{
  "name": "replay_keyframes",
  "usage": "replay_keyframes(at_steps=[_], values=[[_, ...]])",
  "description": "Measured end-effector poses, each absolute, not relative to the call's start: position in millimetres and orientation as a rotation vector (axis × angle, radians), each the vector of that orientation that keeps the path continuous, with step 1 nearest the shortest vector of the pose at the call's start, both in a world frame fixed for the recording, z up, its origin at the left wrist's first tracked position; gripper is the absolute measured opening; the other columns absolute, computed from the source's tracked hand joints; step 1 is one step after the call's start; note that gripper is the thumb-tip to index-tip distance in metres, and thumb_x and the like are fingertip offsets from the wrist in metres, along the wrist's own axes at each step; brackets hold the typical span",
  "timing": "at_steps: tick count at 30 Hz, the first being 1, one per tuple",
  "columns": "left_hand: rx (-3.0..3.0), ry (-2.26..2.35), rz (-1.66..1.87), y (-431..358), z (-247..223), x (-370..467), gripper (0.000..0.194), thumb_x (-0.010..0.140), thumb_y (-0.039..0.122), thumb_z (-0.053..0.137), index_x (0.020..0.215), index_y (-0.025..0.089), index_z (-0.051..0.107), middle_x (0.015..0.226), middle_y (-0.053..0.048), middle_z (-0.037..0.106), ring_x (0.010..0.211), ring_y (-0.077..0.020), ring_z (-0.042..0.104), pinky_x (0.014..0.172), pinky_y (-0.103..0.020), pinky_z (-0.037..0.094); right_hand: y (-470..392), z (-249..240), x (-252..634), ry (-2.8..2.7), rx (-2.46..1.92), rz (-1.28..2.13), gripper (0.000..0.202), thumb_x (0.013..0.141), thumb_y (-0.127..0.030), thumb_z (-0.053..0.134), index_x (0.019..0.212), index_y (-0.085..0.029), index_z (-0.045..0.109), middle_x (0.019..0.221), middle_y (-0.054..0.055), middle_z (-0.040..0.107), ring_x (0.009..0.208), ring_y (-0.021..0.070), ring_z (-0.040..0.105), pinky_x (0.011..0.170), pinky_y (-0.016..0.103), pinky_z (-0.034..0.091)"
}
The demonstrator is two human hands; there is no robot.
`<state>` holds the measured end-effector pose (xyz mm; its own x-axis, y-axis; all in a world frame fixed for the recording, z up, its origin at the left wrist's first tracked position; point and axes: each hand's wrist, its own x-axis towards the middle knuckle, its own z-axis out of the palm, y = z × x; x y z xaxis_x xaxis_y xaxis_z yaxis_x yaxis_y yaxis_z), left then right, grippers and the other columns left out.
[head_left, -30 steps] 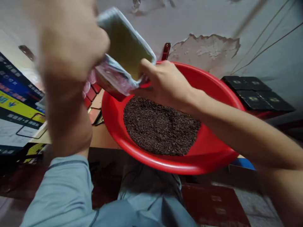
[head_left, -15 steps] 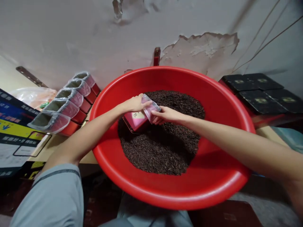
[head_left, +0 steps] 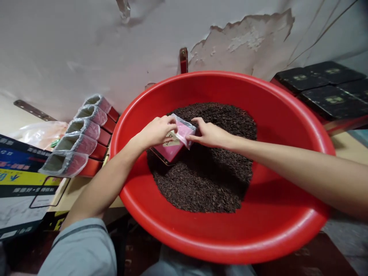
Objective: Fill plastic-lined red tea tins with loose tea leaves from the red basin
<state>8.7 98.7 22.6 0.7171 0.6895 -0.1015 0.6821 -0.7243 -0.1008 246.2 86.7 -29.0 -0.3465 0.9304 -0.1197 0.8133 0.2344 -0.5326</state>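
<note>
A red box with a pale label and a clear plastic liner bag at its mouth lies tilted on dark, loose bits that look like tea leaves. They fill the bottom of a large red basin. My left hand is curled over the box's top side, holding it near the liner, thumb and fingers bent. At the liner's right edge is my right hand, thumb and forefinger spread apart, the thumb close to or touching the plastic. The inside of the box is hidden.
Left of the basin stands a row of several red boxes with open plastic liners. Beside them are a printed carton and a plastic bag. Black boxes sit to the right. A peeling wall rises behind.
My right thumb and forefinger have parted from their pinch on the liner's edge. My left fingers have shifted back slightly on the box. The view has moved a little.
</note>
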Motion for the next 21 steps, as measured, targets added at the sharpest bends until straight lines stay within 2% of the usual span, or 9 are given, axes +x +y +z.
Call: replay_keyframes(at_steps=[3, 5, 7, 10, 12, 15, 17, 19, 21], values=[[-2.92, -1.129, 0.431, 100, 24, 8, 0.017, 0.094, 0.033, 0.071, 0.1, 0.019, 0.079, 0.111, -0.01, 0.076, 0.101, -0.0254, 0.07, 0.082, -0.034, 0.051, 80, -21, 243, -2.452, -1.715, 0.507, 0.071, 0.098, -0.063, 0.06, 0.151, -0.017, 0.046, 0.123, 0.022, 0.077, 0.112, 0.0416, 0.074, 0.09, 0.052, 0.059], [-2.935, -1.206, 0.65, 96, 26, 10, 0.012, 0.09, 0.031, 0.074, 0.092, 0.021, 0.081, 0.09, -0.005, 0.077, 0.084, -0.0214, 0.069, 0.071, -0.03, 0.047, 77, -19, 241, -2.529, -1.752, 0.443, 0.06, 0.101, -0.063, 0.054, 0.139, -0.016, 0.055, 0.122, 0.023, 0.077, 0.111, 0.042, 0.075, 0.088, 0.05, 0.059], [-2.928, -1.289, 0.722, 90, 31, 12, 0.013, 0.089, 0.032, 0.075, 0.089, 0.021, 0.081, 0.079, -0.003, 0.075, 0.072, -0.0191, 0.066, 0.064, -0.028, 0.043, 76, -18, 240, -2.553, -1.78, 0.445, 0.057, 0.102, -0.063, 0.05, 0.133, -0.016, 0.058, 0.122, 0.023, 0.077, 0.11, 0.0415, 0.075, 0.086, 0.049, 0.059], [-2.868, -1.342, 0.348, 87, 38, 13, 0.023, 0.094, 0.037, 0.067, 0.102, 0.02, 0.08, 0.099, -0.007, 0.078, 0.085, -0.0207, 0.07, 0.069, -0.029, 0.046, 78, -15, 243, -2.479, -1.782, 0.458, 0.062, 0.097, -0.065, 0.06, 0.136, -0.017, 0.056, 0.119, 0.022, 0.077, 0.107, 0.041, 0.075, 0.085, 0.048, 0.058], [-2.836, -1.358, 0.222, 90, 39, 9, 0.025, 0.094, 0.03, 0.063, 0.109, 0.021, 0.08, 0.114, -0.008, 0.078, 0.099, -0.0225, 0.071, 0.078, -0.03, 0.049, 79, -11, 247, -2.369, -1.747, 0.453, 0.061, 0.091, -0.061, 0.072, 0.131, -0.018, 0.06, 0.112, 0.019, 0.079, 0.103, 0.0398, 0.075, 0.086, 0.047, 0.056], [-2.965, -1.474, 0.604, 97, 37, 1, 0.025, 0.085, 0.017, 0.064, 0.099, 0.024, 0.083, 0.101, -0.004, 0.08, 0.092, -0.0207, 0.072, 0.079, -0.029, 0.05, 77, -7, 250, -2.366, -1.531, 0.521, 0.029, 0.091, -0.045, 0.074, 0.106, -0.02, 0.072, 0.097, 0.013, 0.08, 0.094, 0.0331, 0.075, 0.086, 0.042, 0.054], [-3.066, -1.58, 0.837, 100, 37, -4, 0.021, 0.082, 0.016, 0.066, 0.092, 0.024, 0.083, 0.089, 0.0, 0.08, 0.083, -0.0183, 0.072, 0.076, -0.027, 0.05, 72, -9, 249, -2.502, -1.267, 0.704, 0.015, 0.092, -0.035, 0.072, 0.096, -0.022, 0.077, 0.098, 0.01, 0.08, 0.091, 0.0285, 0.074, 0.086, 0.039, 0.053], [-3.1, -1.655, 0.757, 101, 39, -9, 0.016, 0.083, 0.021, 0.068, 0.091, 0.023, 0.082, 0.087, 0.0, 0.08, 0.082, -0.0178, 0.073, 0.077, -0.026, 0.051, 66, -12, 248, -2.632, -1.025, 0.929, 0.012, 0.087, -0.028, 0.077, 0.097, -0.022, 0.08, 0.102, 0.009, 0.082, 0.09, 0.0267, 0.074, 0.085, 0.037, 0.053], [-2.979, -1.715, 0.481, 103, 41, -13, 0.019, 0.086, 0.024, 0.067, 0.098, 0.02, 0.081, 0.096, -0.004, 0.081, 0.09, -0.0205, 0.073, 0.084, -0.029, 0.053, 63, -14, 247, -2.661, -0.936, 1.04, 0.011, 0.085, -0.027, 0.078, 0.094, -0.021, 0.081, 0.098, 0.008, 0.082, 0.087, 0.0258, 0.074, 0.084, 0.037, 0.054]])
